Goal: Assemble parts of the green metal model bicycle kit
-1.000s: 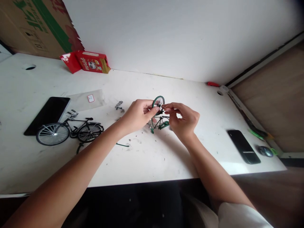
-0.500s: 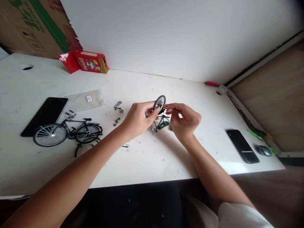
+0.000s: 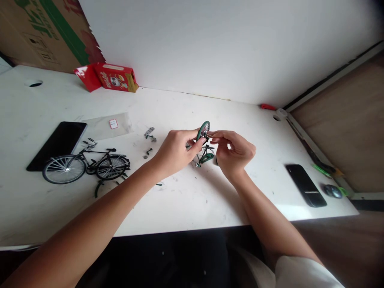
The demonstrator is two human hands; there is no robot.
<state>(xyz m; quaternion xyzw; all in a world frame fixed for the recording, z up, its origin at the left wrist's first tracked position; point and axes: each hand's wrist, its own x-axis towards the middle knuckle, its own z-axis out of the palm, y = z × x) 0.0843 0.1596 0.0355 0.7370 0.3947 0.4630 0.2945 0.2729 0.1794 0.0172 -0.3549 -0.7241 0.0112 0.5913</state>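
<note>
Over the middle of the white table [image 3: 186, 204] I hold a small green model bicycle [image 3: 205, 154]. My left hand [image 3: 175, 150] is closed round its frame from the left, thumb and fingers near the raised green wheel [image 3: 203, 129]. My right hand [image 3: 232, 152] pinches at the wheel's hub from the right, fingertips pressed together. What the fingertips hold there is too small to make out.
A finished black model bicycle [image 3: 85, 165] stands at the left beside a dark phone [image 3: 57, 145] and a clear plastic bag [image 3: 108, 125]. Small loose parts [image 3: 149, 134] lie near my left hand. A red box [image 3: 115, 77], a second phone [image 3: 305, 185] and a mouse [image 3: 332, 191] are farther off.
The green wheel has turned more edge-on and sits slightly higher. Both hands have stayed closed on the model, shifting a little to the right.
</note>
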